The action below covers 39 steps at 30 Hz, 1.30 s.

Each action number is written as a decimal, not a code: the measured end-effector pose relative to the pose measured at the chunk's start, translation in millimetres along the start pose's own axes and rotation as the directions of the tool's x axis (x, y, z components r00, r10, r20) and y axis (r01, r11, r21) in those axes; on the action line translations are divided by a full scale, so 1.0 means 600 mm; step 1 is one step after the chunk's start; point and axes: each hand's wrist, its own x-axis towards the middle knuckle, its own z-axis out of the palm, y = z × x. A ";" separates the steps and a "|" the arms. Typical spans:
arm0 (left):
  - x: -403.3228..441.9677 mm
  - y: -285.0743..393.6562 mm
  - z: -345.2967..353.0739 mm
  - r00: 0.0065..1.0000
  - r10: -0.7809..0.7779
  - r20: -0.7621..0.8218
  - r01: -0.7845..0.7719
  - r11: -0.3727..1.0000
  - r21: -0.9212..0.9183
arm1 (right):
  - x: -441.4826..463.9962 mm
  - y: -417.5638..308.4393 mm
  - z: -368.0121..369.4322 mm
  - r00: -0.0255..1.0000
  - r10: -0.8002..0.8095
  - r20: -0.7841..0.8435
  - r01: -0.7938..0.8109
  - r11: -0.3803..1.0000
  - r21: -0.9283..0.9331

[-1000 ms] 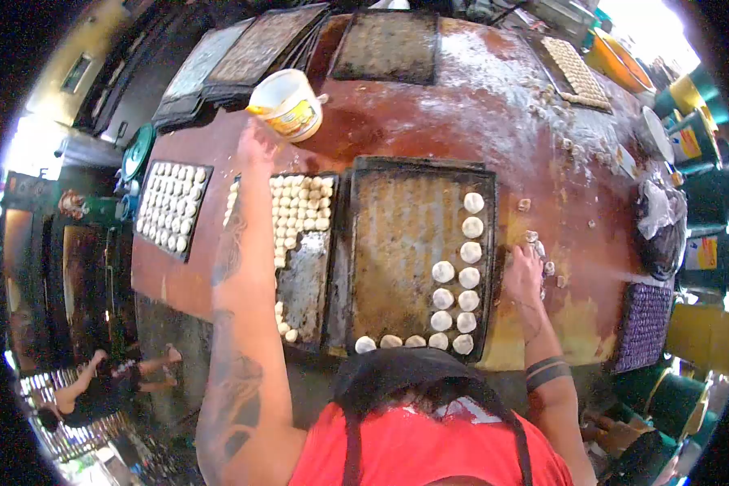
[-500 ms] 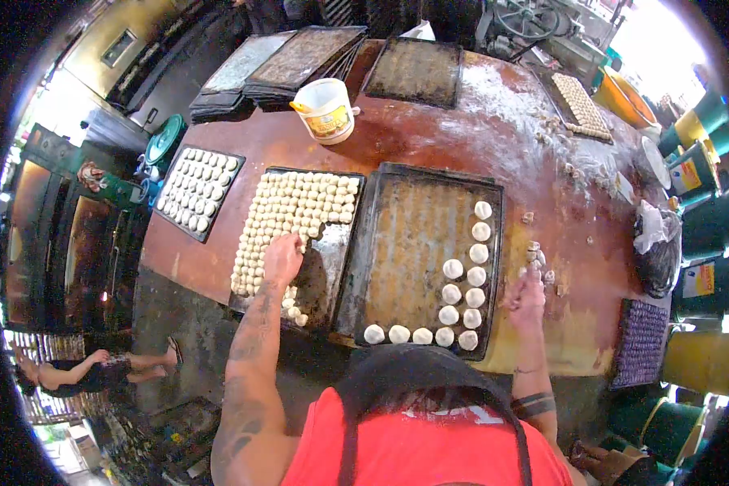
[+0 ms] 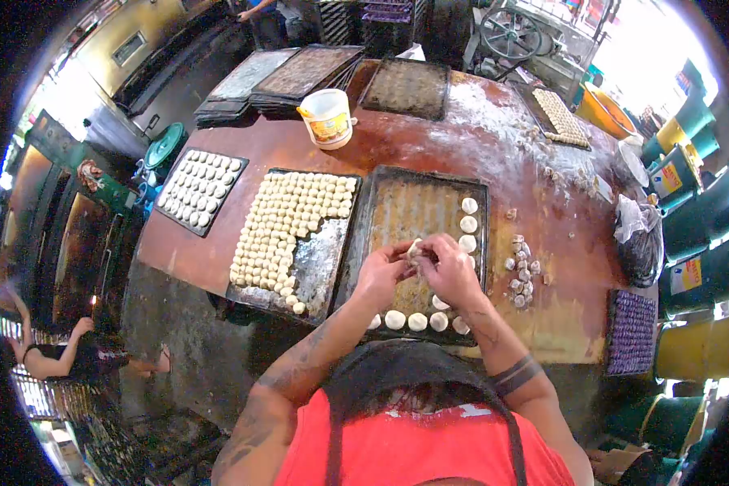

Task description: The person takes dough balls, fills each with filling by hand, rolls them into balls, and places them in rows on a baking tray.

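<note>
My left hand and my right hand meet over the dark baking tray, fingers closed around a small piece of dough. Fingers partly cover the dough, and whether filling is inside cannot be seen. Round white buns line the tray's right side and near edge; my right hand and forearm hide some. To the left, another tray carries rows of small dough balls, with bare metal at its right. Right of the baking tray, small floury lumps lie on the table.
A white bucket stands behind the trays, near stacked trays. At left is a tray of buns. Loose flour covers the far right of the table. A purple tray sits at right. A person is at left.
My left hand has come from the dough-ball tray and my right hand from the floury lumps. Both now meet over the baking tray, holding dough. The view has shifted slightly.
</note>
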 end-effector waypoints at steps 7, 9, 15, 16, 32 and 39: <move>-0.020 0.023 0.034 0.985 0.129 0.117 -0.143 0.983 0.113 | -0.019 0.005 -0.034 0.988 0.151 -0.013 -0.148 0.977 0.153; -0.023 0.035 0.046 0.989 0.121 0.089 -0.134 0.978 0.161 | -0.019 0.023 -0.055 0.958 0.219 0.187 -0.261 0.934 0.242; -0.007 0.045 0.092 0.986 0.108 0.123 -0.090 0.985 -0.148 | -0.013 0.013 -0.035 0.944 0.326 0.057 -0.168 0.324 0.931; 0.010 0.050 0.086 0.983 0.137 0.118 -0.129 0.989 -0.077 | -0.008 -0.004 -0.029 0.937 0.349 0.023 -0.132 0.290 0.948; -0.014 0.106 0.093 0.977 0.054 0.205 -0.040 0.997 -0.071 | 0.039 -0.063 -0.093 0.951 -0.299 -0.075 0.292 0.952 -0.092; 0.019 0.043 0.091 0.931 0.072 0.359 0.006 0.978 -0.210 | 0.053 -0.027 -0.086 0.942 -0.335 0.020 0.331 0.937 0.109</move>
